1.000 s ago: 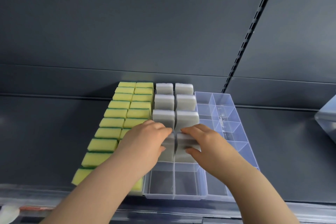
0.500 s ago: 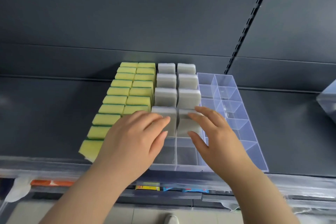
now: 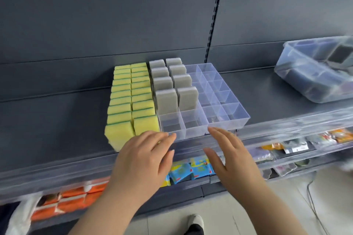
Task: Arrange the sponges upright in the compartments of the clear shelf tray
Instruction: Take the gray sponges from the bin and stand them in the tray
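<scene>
Hovering over the front edge of the shelf in the head view, my left hand and right hand hold nothing. My left fingers are straight and loosely spread. My right fingers are straight too and lie closer together, with the thumb splayed toward the left hand. Neither hand pinches anything. I cannot tell whether any fingertip touches the clear rail running along the shelf front beneath them.

Just beyond my fingertips sits the clear shelf tray, its front wall near both sets of fingers. Straight ahead of the gap between my hands, the two nearest compartments stand empty. Behind those, farther from my fingers, are the grey sponges: eight of them, upright, in two columns of four, one per compartment. Beyond my right fingers, the tray's two right-hand columns are empty as well.

Past my left fingers, just left of the grey ones, yellow sponges with green backing stand on edge in two tight columns. The nearest pair is close to my left fingertips. Whether dividers hold them, I cannot tell.

Well off to the right of my right fingers, a clear bin rests on the same shelf, blurred, with dark things inside. Below my fingers, blue packets lie on a lower shelf between my hands, and orange packets lie left of my left forearm. A shoe shows on the pale floor between my forearms.
</scene>
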The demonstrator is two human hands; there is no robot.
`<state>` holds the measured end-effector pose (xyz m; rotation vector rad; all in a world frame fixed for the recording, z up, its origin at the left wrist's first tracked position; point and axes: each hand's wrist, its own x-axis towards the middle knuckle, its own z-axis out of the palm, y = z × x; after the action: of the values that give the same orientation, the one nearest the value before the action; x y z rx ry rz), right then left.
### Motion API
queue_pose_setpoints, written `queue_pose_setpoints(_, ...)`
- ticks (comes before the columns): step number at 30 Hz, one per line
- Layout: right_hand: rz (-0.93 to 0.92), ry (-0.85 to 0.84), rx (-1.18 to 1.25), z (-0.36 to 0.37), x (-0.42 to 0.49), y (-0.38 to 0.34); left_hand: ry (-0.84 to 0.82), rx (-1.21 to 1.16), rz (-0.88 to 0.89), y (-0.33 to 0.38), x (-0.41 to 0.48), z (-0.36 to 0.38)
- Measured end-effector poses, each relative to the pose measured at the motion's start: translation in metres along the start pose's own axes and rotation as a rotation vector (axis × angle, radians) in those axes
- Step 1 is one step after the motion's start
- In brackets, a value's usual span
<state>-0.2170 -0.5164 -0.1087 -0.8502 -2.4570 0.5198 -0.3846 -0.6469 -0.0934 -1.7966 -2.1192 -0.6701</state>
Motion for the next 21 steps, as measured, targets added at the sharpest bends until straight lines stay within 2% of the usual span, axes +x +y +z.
queue_pose_setpoints(7,0.160,0.224,-0.111,-0.077,-0.045,0.045,-0.004,-0.097,0.146,0.060,0.049,0.020)
queue_pose_setpoints(11,0.224,0.367,-0.120,-0.132,-0.060,0.084,0.067,-0.164,0.258,0.113,0.099,0.040)
queue_pose_setpoints(16,0.223,0.429,-0.180,-0.202,-0.064,0.150,0.146,-0.198,0.372,0.201,0.170,0.068)
queue_pose_setpoints(21,0.218,0.352,-0.227,-0.267,-0.061,0.224,0.210,-0.235,0.399,0.290,0.230,0.096)
